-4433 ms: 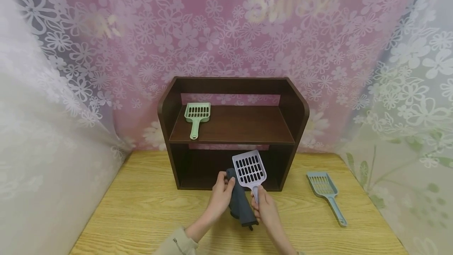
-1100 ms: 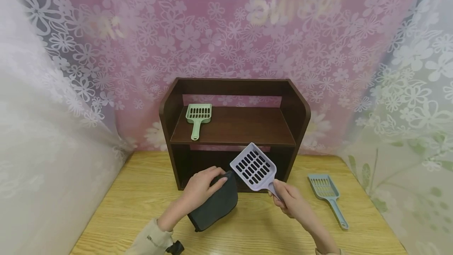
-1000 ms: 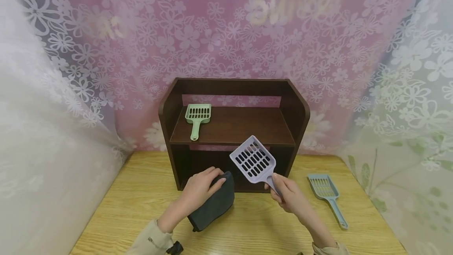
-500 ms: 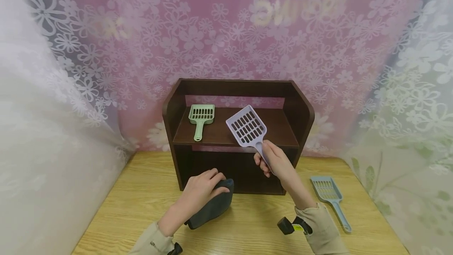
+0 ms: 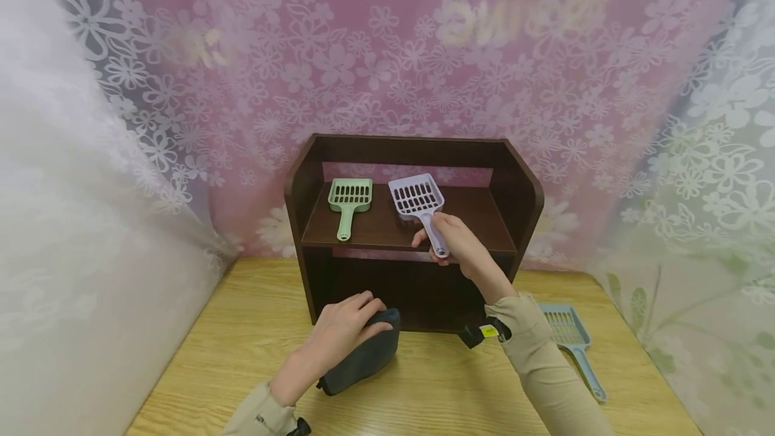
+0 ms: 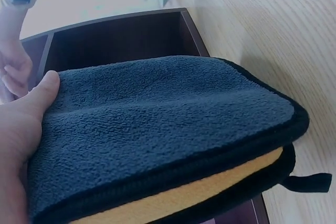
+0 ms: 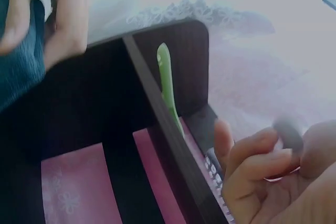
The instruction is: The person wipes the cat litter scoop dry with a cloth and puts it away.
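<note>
My right hand [image 5: 457, 241] grips the handle of a lilac slotted litter scoop [image 5: 418, 195], its head over the upper shelf board, right of a green litter scoop [image 5: 350, 195]. Whether the lilac head touches the board I cannot tell. In the right wrist view the fingers [image 7: 252, 169] curl round the handle, and part of the slotted head shows behind them. My left hand [image 5: 346, 323] holds a folded dark blue-grey cloth [image 5: 369, 358] above the table in front of the shelf. The left wrist view shows the thumb on top of the cloth [image 6: 157, 114], with an orange layer inside the fold.
A dark brown two-level shelf [image 5: 412, 246] stands at the back of the wooden table [image 5: 236, 328]. On the table to its right lies a blue litter scoop [image 5: 569, 328], partly behind my right sleeve. Flowered curtains [image 5: 375, 52] hang behind and at both sides.
My right hand has carried the lilac scoop from in front of the lower compartment up to the upper shelf. Earlier both hands were together at cloth and scoop; the left has moved left with the cloth.
</note>
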Action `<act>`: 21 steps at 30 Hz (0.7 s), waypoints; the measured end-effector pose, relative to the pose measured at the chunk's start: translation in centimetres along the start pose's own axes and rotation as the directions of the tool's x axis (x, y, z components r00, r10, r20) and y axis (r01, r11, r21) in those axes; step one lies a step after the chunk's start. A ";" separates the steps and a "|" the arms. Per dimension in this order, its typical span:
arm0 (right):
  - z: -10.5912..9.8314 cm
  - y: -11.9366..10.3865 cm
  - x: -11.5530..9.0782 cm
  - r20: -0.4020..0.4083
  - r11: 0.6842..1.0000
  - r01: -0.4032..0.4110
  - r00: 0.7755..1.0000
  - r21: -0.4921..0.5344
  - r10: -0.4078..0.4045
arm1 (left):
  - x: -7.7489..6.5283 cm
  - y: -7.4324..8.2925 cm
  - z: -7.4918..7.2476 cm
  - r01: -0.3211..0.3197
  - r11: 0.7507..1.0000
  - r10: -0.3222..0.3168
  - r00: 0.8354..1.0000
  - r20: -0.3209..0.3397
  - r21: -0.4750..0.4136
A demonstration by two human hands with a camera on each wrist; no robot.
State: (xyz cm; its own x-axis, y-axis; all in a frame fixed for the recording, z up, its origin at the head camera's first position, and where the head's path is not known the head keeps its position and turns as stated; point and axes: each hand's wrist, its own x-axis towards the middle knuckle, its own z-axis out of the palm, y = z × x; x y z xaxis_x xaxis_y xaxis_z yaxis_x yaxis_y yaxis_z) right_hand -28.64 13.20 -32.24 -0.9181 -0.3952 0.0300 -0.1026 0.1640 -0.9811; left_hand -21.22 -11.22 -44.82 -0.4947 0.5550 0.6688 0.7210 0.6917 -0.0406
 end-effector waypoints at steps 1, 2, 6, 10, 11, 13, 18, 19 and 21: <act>0.0 0.0 0.4 0.006 1.000 -0.012 1.000 -0.007 0.012 | 0.0 0.0 0.0 -0.001 1.000 0.001 1.000 -0.002 -0.003; 0.1 -0.1 0.7 0.012 1.000 -0.022 1.000 -0.010 0.022 | 0.0 0.1 0.0 -0.002 1.000 0.002 1.000 -0.003 -0.006; 0.1 -0.1 2.1 0.025 0.998 -0.057 0.998 -0.006 0.057 | -0.2 0.1 0.0 -0.002 1.000 0.002 1.000 -0.010 -0.024; 0.1 -0.1 3.2 0.019 0.994 -0.105 0.994 -0.002 0.105 | -0.4 0.1 0.1 0.004 1.000 -0.004 1.000 0.005 -0.020; 0.1 -0.1 3.5 0.018 0.993 -0.116 0.993 -0.002 0.116 | -0.5 0.1 0.1 0.006 1.000 -0.006 1.000 0.010 -0.017; 0.2 -0.2 4.0 0.018 0.992 -0.130 0.991 -0.009 0.130 | -0.5 0.1 0.1 0.010 1.000 -0.010 1.000 0.013 -0.015; 0.2 -0.3 4.8 -0.017 0.989 -0.125 0.992 -0.074 0.124 | -0.6 0.2 0.0 0.014 1.000 -0.013 1.000 0.018 -0.022; 0.2 -0.3 4.9 -0.031 0.987 -0.127 0.992 -0.096 0.125 | -0.7 0.2 -0.1 0.015 1.000 -0.015 1.000 0.021 -0.022; 0.1 -0.3 4.9 -0.057 0.980 -0.138 0.990 -0.140 0.131 | -0.7 0.2 0.0 0.017 1.000 -0.016 0.999 0.030 -0.023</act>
State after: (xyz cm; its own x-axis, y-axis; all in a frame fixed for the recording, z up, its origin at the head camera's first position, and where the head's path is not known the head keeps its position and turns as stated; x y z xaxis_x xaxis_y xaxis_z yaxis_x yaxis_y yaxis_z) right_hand -33.07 11.13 -31.86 -0.9441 -0.3176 -0.0882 -0.0273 0.3419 -0.9393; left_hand -20.72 -11.55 -45.29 -0.5204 0.5573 0.6470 0.7237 0.6900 -0.0123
